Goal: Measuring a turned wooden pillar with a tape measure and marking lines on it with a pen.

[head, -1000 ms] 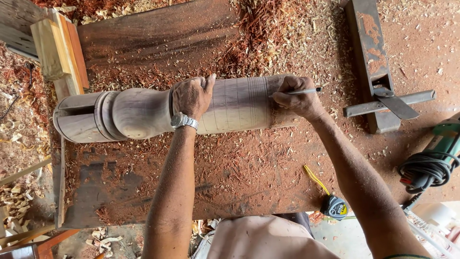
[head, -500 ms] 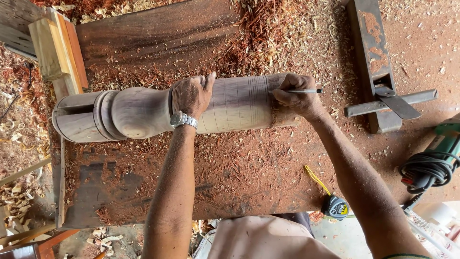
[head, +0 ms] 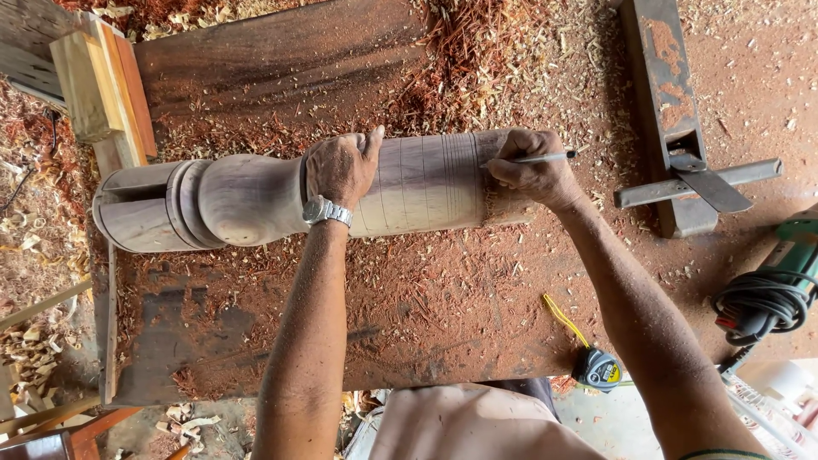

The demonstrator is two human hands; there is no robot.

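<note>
A turned wooden post point(head: 247, 200) lies on its side across a sawdust-covered workbench point(head: 426, 307). It has a rounded bulge and ring grooves toward the left end and thin drawn lines around its straight right part. My left hand point(head: 339, 169), with a wristwatch, presses flat on top of the post near its middle. My right hand point(head: 532, 170) rests on the post's right end and grips a pencil point(head: 545, 158), whose tip touches the wood by the lines.
A rusty metal plane-like tool point(head: 673, 119) with a crossbar lies at the right. A green power tool point(head: 788, 255) with coiled cable sits at the right edge. A tape measure point(head: 596, 368) rests at the bench's front edge. Wood blocks point(head: 98, 81) stand upper left; shavings cover everything.
My right hand has crept slightly up and over the post's end with the pencil. The left hand and post have barely shifted.
</note>
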